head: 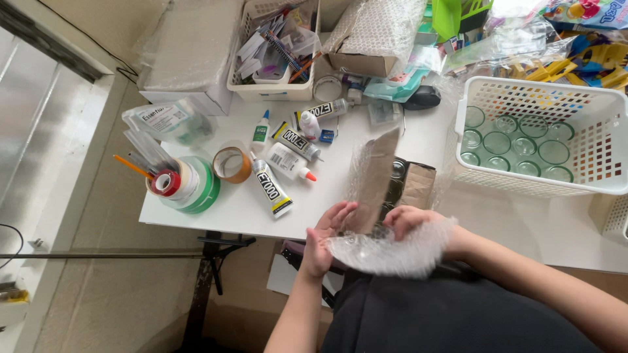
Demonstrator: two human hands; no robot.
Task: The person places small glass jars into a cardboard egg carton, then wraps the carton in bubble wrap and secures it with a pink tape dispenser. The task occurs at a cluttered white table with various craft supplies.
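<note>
My left hand (324, 238) and my right hand (409, 219) are at the front edge of the white table (235, 209), both on a sheet of clear bubble wrap (392, 252) that drapes over my right wrist. Between my hands a brown cardboard flap (376, 176) stands up, part of an open cardboard box (418, 183) wrapped in the bubble wrap. My left palm presses the flap's lower edge; my right fingers pinch the wrap beside it. Dark round shapes show inside the box.
A white basket (608, 163) with several glass jars (497, 142) stands at the right. Glue tubes (271, 186) and bottles (291, 163), a brown tape roll (231, 163), a stack of tapes (190, 183) and another white basket of supplies (275, 46) crowd the left and back.
</note>
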